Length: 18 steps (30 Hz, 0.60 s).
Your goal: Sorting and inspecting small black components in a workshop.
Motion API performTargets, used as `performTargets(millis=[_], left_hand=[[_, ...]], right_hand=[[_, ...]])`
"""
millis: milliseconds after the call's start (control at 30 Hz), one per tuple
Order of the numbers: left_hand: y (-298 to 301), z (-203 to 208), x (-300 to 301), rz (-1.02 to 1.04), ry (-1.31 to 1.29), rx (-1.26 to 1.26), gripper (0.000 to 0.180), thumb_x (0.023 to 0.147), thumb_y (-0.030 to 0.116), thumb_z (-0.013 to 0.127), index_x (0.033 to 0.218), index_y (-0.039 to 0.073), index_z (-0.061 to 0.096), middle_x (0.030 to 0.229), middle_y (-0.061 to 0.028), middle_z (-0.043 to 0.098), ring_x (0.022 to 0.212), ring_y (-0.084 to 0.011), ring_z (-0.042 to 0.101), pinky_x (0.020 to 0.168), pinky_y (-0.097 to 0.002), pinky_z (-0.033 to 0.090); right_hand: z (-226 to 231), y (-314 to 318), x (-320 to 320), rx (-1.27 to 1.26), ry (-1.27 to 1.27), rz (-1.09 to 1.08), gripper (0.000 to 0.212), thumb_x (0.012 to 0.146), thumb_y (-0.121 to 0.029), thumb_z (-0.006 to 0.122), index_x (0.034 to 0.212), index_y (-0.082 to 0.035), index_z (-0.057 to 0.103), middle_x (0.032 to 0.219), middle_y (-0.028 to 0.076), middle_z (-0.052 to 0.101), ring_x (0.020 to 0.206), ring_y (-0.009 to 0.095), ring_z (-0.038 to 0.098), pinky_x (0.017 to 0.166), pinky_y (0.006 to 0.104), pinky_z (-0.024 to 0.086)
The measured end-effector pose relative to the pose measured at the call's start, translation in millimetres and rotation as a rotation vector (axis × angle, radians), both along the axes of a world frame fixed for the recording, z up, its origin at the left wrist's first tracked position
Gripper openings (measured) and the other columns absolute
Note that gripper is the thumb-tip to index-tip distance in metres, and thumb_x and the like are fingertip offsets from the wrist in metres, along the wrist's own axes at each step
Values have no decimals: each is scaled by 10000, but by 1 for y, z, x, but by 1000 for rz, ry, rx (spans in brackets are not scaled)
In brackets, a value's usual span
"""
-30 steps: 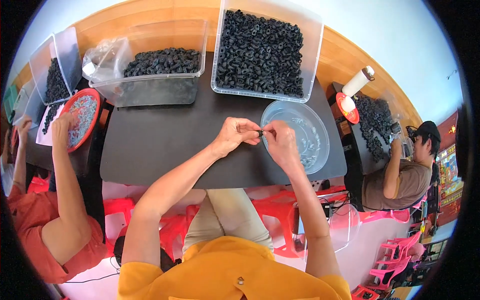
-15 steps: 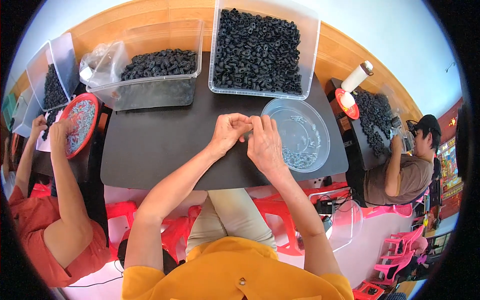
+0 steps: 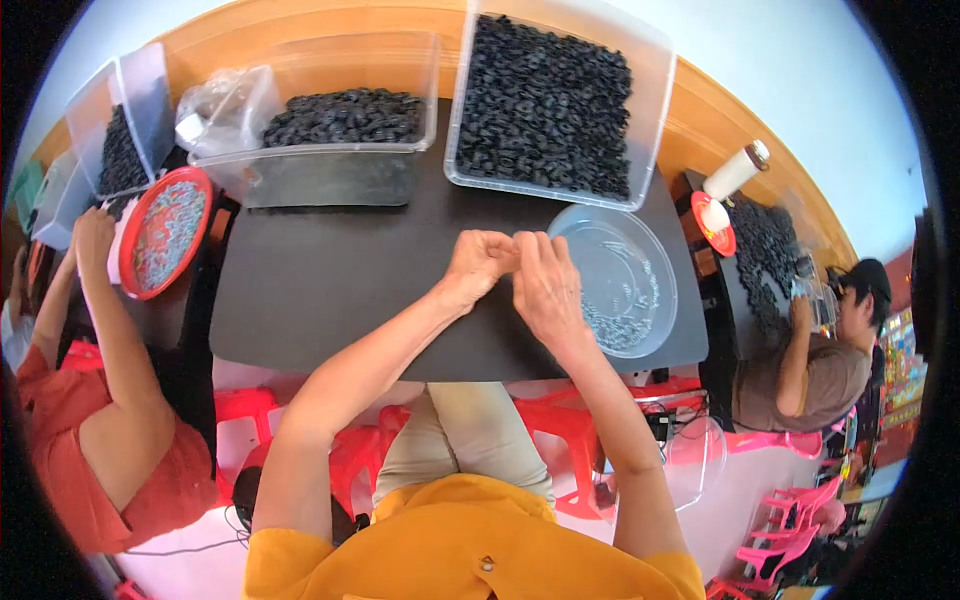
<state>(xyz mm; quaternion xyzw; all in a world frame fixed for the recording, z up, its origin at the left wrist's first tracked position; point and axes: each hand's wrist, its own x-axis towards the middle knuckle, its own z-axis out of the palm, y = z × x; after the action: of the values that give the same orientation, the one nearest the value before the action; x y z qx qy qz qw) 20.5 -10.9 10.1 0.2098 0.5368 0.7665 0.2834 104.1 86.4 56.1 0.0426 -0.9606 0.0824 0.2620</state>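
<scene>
Over the dark table (image 3: pixel 330 300), my left hand (image 3: pixel 480 270) and my right hand (image 3: pixel 547 288) meet at their fingertips. Both are closed in a pinch, and whatever lies between the fingers is too small or too hidden to make out. Just right of my right hand sits a round, shallow clear plastic dish (image 3: pixel 590 222). Small shiny metal pieces (image 3: pixel 615 332) are heaped along its near side, with a few more scattered on its bottom.
A clear bin (image 3: pixel 548 200) of small black parts stands behind my hands; another clear bin (image 3: pixel 330 180) holds more at back left. On the left, a person in red works beside a red tray (image 3: pixel 205 215). A capped person (image 3: pixel 810 375) sits right, near a black heap (image 3: pixel 762 250).
The whole view has swung slightly, so the table and bins sit farther right. My hands stay joined at the fingertips. The hand of the person on the left has moved away from the red tray.
</scene>
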Motion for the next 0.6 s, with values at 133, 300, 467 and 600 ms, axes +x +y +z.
performTargets(millis=[133,300,467,600], left_hand=[[5,-8,-3,-22,73,-5,59,733,-22,631,784,2,648,737,-19,637,646,-52,544,570,-195,421],[-4,-1,-8,-100,50,-42,45,732,-21,610,767,-20,639,716,-40,625,650,-82,554,594,-229,437],[-6,14,-4,-131,-14,-5,67,747,86,669,786,36,646,696,11,620,533,-6,447,460,-167,292],[-4,4,-7,-126,-21,53,73,789,82,633,856,52,636,676,26,610,462,10,382,406,-161,233]], right_hand=[[0,1,2,7,3,-8,272,678,38,560,930,-26,481,840,128,489,778,333,485,647,420,438],[-1,-7,4,24,-19,-54,256,691,14,575,926,-23,481,832,125,485,778,321,492,644,413,442],[1,-2,5,-36,71,-70,304,685,-10,613,961,-15,486,860,131,494,802,318,502,659,400,448],[9,0,3,-74,133,-35,416,667,-38,662,1044,-1,490,887,136,503,825,312,510,672,387,452]])
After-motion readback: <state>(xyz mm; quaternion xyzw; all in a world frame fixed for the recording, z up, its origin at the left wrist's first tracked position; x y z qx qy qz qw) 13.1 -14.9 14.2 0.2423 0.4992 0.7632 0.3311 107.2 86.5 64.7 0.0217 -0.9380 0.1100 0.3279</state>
